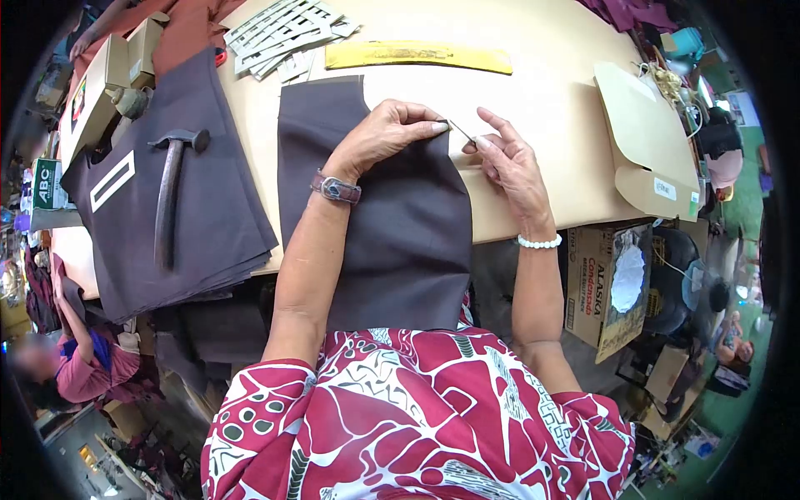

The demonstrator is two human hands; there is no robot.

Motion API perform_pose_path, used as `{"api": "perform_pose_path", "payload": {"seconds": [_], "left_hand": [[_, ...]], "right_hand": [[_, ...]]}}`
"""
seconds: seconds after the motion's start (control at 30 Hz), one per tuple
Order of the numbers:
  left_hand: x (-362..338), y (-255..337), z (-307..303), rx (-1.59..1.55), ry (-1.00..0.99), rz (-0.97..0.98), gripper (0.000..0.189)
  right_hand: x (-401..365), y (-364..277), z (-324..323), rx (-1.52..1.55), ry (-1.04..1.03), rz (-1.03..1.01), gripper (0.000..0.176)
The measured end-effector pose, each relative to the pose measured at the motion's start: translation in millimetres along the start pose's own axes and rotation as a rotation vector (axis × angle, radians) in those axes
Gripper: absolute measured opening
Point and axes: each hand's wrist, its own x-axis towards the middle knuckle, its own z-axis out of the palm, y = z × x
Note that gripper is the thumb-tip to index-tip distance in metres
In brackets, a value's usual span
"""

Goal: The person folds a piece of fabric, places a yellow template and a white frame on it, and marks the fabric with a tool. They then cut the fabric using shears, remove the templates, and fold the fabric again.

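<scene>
A dark brown sheet of cloth or leather [375, 225] spreads from the table over its front edge to my lap. My left hand [387, 133] pinches the sheet's upper right corner between thumb and fingers. Just right of that corner, my right hand [510, 162] grips a thin pointed metal tool [462, 131] between thumb and fingers, with its index finger raised. The tool's tip reaches close to the pinched corner, while its other end is hidden in the fingers.
At left, a hammer [169, 196] and a pale rectangular frame [112, 181] lie on stacked dark sheets [218, 167]. A yellow strip [417, 57] and pale slotted templates [283, 37] lie at the back. A cardboard folder [637, 125] stands right. Another person [96, 358] sits far left.
</scene>
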Motion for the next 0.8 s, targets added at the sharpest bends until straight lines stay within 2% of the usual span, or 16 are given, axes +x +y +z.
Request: {"api": "perform_pose_path", "payload": {"seconds": [0.8], "left_hand": [[-3, 5, 1, 0.038, -0.008, -0.002, 0.024]], "right_hand": [[0, 2, 3, -0.042, 0.024, -0.019, 0.057]]}}
